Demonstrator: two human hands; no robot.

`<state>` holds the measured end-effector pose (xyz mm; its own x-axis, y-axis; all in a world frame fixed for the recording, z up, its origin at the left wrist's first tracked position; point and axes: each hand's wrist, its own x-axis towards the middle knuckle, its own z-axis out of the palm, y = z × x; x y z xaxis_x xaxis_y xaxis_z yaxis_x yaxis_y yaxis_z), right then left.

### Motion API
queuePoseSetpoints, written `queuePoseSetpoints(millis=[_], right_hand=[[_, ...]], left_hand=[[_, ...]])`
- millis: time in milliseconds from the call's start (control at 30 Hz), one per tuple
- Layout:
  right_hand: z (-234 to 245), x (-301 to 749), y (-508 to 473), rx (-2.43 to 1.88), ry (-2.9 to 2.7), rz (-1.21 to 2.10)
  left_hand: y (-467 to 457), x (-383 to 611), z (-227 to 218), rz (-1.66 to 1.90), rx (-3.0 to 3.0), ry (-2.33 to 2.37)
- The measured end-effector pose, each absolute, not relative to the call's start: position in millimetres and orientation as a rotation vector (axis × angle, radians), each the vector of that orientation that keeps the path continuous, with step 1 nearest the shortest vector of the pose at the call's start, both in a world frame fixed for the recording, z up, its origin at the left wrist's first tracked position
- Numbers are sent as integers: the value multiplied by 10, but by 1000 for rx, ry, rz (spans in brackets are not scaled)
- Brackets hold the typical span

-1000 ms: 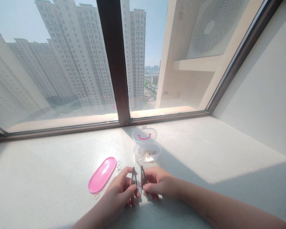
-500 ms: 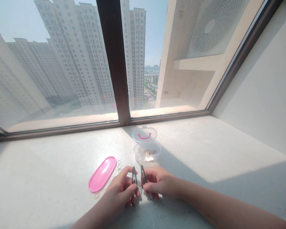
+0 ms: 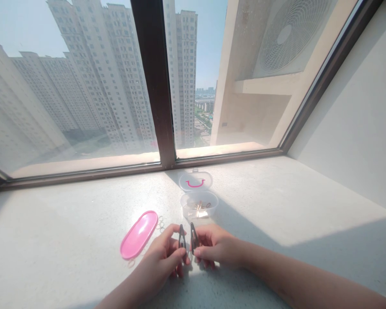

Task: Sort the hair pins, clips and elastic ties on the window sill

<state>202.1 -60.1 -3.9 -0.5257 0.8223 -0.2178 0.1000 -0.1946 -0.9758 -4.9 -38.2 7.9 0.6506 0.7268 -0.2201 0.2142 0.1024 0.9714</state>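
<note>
Between its thumb and fingers my left hand [image 3: 167, 251] pinches a dark snap hair clip [image 3: 181, 237], tip pointing up. My right hand [image 3: 212, 244] is closed on a second dark snap hair clip [image 3: 193, 236], held nearly upright beside the first with a small gap between them. Just beyond the hands stands a clear plastic box [image 3: 187, 210] with small gold-coloured pieces inside. Its clear lid [image 3: 183, 182], bearing a pink handle [image 3: 195, 186], lies opened toward the window. A pink oval tray [image 3: 139, 236] lies left of my left hand.
Several small thin rings [image 3: 161, 224] lie by the tray's right side, and another ring [image 3: 131, 263] is at its near end. The pale sill [image 3: 67, 240] meets a brown window frame [image 3: 83, 176] at the back and a white wall [image 3: 350, 128] on the right.
</note>
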Motion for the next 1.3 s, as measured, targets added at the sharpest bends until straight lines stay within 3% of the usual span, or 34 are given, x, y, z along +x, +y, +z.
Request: queuePoseSetpoints(millis=[1300], right_hand=[[-54,2024,-598,-1036,-1553,1779]], left_hand=[[-380,-41,77,445,1467,844]])
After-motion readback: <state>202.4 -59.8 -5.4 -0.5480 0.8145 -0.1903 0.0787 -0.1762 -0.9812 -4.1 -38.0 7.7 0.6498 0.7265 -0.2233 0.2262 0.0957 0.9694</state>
